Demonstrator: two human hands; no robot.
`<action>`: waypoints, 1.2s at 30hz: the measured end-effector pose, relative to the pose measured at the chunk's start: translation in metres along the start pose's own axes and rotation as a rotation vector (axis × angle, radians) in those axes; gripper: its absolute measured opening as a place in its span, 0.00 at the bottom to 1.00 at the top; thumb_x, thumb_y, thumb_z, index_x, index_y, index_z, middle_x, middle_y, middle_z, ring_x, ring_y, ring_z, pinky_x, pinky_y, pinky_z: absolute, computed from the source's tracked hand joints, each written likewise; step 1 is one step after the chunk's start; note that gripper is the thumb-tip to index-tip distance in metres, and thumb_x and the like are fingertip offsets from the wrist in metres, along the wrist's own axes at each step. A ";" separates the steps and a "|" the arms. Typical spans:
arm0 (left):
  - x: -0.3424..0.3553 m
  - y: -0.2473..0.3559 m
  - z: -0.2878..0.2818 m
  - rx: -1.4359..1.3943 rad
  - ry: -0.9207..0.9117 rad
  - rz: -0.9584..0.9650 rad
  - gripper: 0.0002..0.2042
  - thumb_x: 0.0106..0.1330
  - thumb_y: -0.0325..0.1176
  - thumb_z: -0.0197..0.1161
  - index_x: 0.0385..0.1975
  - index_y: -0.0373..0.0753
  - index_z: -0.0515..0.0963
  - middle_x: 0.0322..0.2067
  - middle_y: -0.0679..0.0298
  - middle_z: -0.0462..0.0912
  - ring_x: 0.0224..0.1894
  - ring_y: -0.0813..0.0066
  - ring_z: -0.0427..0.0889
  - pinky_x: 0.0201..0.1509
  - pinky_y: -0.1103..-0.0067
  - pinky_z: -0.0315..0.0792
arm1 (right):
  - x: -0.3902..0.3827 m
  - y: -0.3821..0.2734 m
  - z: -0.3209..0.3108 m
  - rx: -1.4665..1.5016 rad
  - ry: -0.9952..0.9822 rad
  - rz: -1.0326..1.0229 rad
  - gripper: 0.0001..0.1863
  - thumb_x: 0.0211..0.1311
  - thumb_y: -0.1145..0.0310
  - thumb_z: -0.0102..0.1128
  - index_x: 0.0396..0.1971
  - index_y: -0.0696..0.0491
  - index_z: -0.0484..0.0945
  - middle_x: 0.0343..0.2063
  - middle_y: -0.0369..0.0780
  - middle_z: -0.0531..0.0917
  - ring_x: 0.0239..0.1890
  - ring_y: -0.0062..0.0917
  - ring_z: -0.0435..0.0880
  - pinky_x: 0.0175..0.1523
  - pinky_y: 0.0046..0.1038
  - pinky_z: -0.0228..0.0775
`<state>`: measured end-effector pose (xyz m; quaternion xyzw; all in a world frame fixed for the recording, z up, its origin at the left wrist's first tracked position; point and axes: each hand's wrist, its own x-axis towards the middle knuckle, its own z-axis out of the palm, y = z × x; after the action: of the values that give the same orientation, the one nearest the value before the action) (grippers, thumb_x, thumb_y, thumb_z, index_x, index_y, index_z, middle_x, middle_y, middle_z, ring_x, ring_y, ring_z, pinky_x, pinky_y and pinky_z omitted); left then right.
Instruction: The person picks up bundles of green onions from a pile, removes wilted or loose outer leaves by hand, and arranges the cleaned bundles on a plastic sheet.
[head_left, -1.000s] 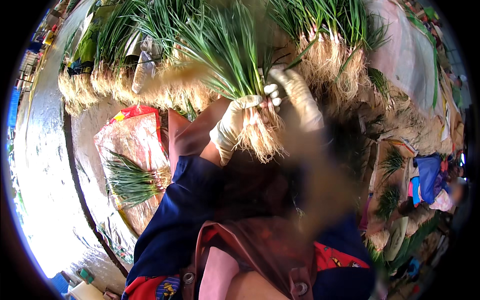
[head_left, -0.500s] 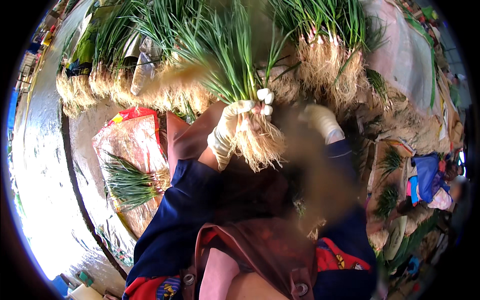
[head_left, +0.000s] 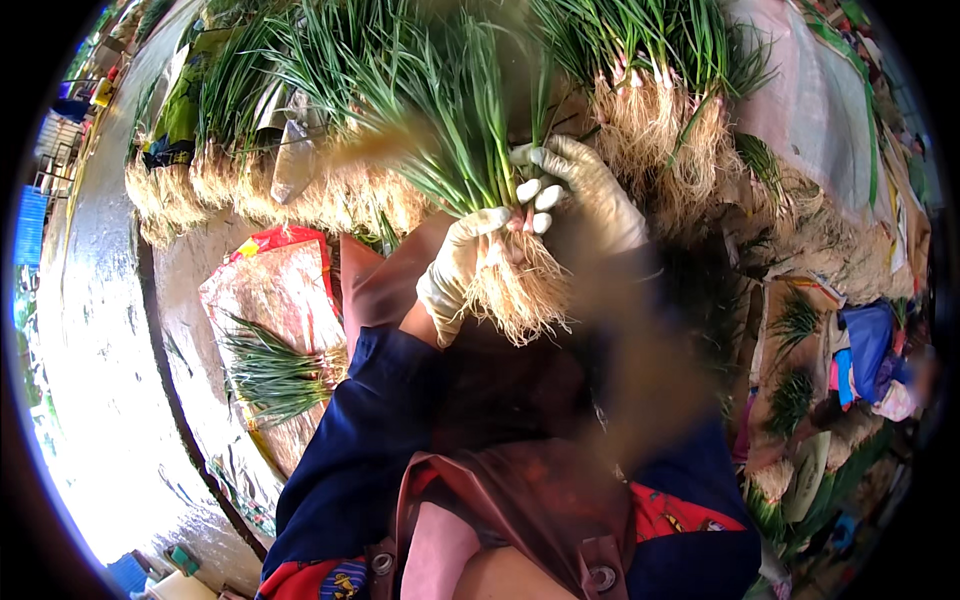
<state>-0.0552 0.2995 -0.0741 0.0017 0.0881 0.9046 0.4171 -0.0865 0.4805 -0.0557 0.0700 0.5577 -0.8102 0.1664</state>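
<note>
A bunch of green garlic (head_left: pixel 485 150) stands upright before me, long leaves up and pale stringy roots (head_left: pixel 518 290) hanging below. My left hand (head_left: pixel 455 265), in a whitish glove, is closed round its left side just above the roots. A few clean white bulbs (head_left: pixel 540 192) stick out on the bunch's right side. My right hand (head_left: pixel 590 190), gloved too, has its thumb and fingers pinched on the stalks right above those bulbs. A brown blur covers part of my right forearm.
More rooted garlic bunches line the far side, left (head_left: pixel 225 175) and right (head_left: pixel 650 100). A small bunch (head_left: pixel 275 370) lies on a red-edged plastic sack (head_left: pixel 275 280) at left. At far right lies a pale woven sheet (head_left: pixel 800 110); blue cloth (head_left: pixel 865 345) sits below it.
My right hand has come up and left from beside the bunch to the stalks over the white bulbs. My left hand keeps its hold on the bunch.
</note>
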 end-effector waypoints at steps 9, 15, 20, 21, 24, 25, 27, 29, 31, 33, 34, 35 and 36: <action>0.003 0.004 -0.036 -0.206 -0.161 -0.247 0.25 0.60 0.24 0.56 0.59 0.34 0.60 0.41 0.61 0.73 0.42 0.73 0.73 0.31 0.87 0.75 | 0.010 -0.001 -0.072 -1.826 -0.174 0.851 0.19 0.56 0.53 0.59 0.43 0.48 0.79 0.37 0.39 0.83 0.41 0.33 0.81 0.49 0.34 0.70; 0.004 0.001 -0.016 -0.076 -0.081 -0.005 0.28 0.59 0.25 0.55 0.61 0.34 0.58 0.39 0.65 0.72 0.42 0.71 0.71 0.34 0.80 0.76 | 0.036 -0.043 -0.034 -1.994 0.708 0.100 0.15 0.58 0.53 0.59 0.30 0.50 0.77 0.21 0.38 0.81 0.18 0.26 0.80 0.19 0.31 0.70; 0.005 0.002 -0.015 -0.057 0.031 0.039 0.26 0.59 0.23 0.55 0.60 0.34 0.60 0.38 0.63 0.75 0.40 0.70 0.75 0.46 0.73 0.75 | 0.034 -0.036 -0.046 -1.765 0.529 0.243 0.07 0.58 0.63 0.60 0.30 0.50 0.77 0.17 0.32 0.78 0.17 0.18 0.74 0.21 0.24 0.65; 0.005 0.001 -0.019 -0.025 0.048 0.069 0.26 0.59 0.24 0.56 0.59 0.33 0.61 0.37 0.62 0.76 0.39 0.70 0.75 0.49 0.72 0.73 | 0.012 -0.039 -0.026 -1.363 0.496 0.193 0.05 0.58 0.65 0.61 0.31 0.50 0.79 0.17 0.32 0.78 0.18 0.15 0.71 0.21 0.18 0.62; 0.007 -0.002 -0.024 0.043 0.072 0.045 0.26 0.59 0.28 0.56 0.59 0.33 0.61 0.42 0.58 0.74 0.35 0.74 0.75 0.48 0.74 0.72 | -0.009 -0.031 -0.036 -1.232 0.295 0.237 0.18 0.57 0.48 0.58 0.42 0.42 0.78 0.32 0.35 0.84 0.28 0.28 0.81 0.39 0.27 0.72; 0.009 -0.001 -0.026 0.121 0.053 0.037 0.29 0.59 0.29 0.55 0.62 0.34 0.59 0.52 0.55 0.72 0.35 0.80 0.74 0.48 0.78 0.71 | -0.009 -0.026 -0.042 -1.291 0.351 0.159 0.19 0.56 0.48 0.58 0.42 0.42 0.78 0.32 0.34 0.84 0.28 0.27 0.81 0.39 0.27 0.72; 0.004 -0.003 -0.021 0.103 0.099 0.053 0.29 0.59 0.29 0.56 0.62 0.34 0.59 0.47 0.58 0.74 0.35 0.79 0.74 0.46 0.77 0.72 | -0.006 -0.017 -0.047 -1.407 0.458 -0.006 0.20 0.55 0.46 0.58 0.43 0.42 0.77 0.33 0.33 0.84 0.29 0.27 0.82 0.40 0.29 0.72; 0.005 -0.004 -0.010 0.046 0.114 0.090 0.28 0.59 0.29 0.56 0.62 0.34 0.59 0.41 0.60 0.76 0.35 0.78 0.74 0.44 0.76 0.72 | 0.005 -0.029 -0.040 -1.468 0.560 0.096 0.19 0.56 0.47 0.58 0.42 0.42 0.77 0.33 0.36 0.84 0.34 0.27 0.83 0.40 0.31 0.72; 0.006 -0.005 -0.012 0.038 0.084 0.046 0.28 0.60 0.30 0.56 0.61 0.35 0.60 0.37 0.61 0.76 0.35 0.76 0.74 0.39 0.75 0.73 | 0.028 -0.031 -0.048 -1.647 0.545 0.203 0.17 0.56 0.48 0.59 0.41 0.41 0.78 0.31 0.31 0.84 0.32 0.20 0.81 0.38 0.28 0.72; 0.009 -0.004 -0.003 0.013 0.104 0.032 0.27 0.60 0.30 0.56 0.61 0.35 0.61 0.35 0.62 0.76 0.34 0.75 0.75 0.36 0.75 0.74 | 0.045 -0.021 -0.065 -1.950 0.416 0.063 0.16 0.56 0.47 0.58 0.36 0.43 0.78 0.29 0.32 0.84 0.31 0.19 0.81 0.37 0.30 0.71; 0.008 -0.004 -0.009 -0.006 0.082 0.027 0.27 0.60 0.30 0.56 0.60 0.36 0.62 0.34 0.62 0.76 0.34 0.74 0.75 0.35 0.75 0.73 | 0.044 -0.023 -0.064 -1.980 0.426 -0.028 0.11 0.57 0.54 0.60 0.32 0.45 0.78 0.25 0.32 0.83 0.24 0.17 0.78 0.30 0.27 0.69; 0.008 -0.005 -0.014 -0.025 0.059 0.020 0.26 0.60 0.29 0.56 0.60 0.36 0.62 0.34 0.62 0.76 0.33 0.73 0.74 0.35 0.75 0.73 | 0.037 -0.024 -0.065 -1.744 0.432 0.029 0.09 0.57 0.57 0.61 0.31 0.46 0.79 0.23 0.31 0.82 0.22 0.16 0.76 0.28 0.25 0.68; 0.005 0.000 -0.016 0.062 0.087 0.020 0.26 0.59 0.28 0.56 0.60 0.36 0.63 0.32 0.63 0.75 0.34 0.73 0.74 0.35 0.76 0.72 | 0.024 -0.029 -0.043 -1.508 0.408 0.075 0.08 0.57 0.60 0.61 0.31 0.47 0.79 0.21 0.31 0.81 0.20 0.15 0.74 0.26 0.23 0.66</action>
<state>-0.0598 0.3001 -0.0904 -0.0237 0.1340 0.9048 0.4035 -0.1218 0.5247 -0.0535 0.1044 0.9744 -0.1773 0.0906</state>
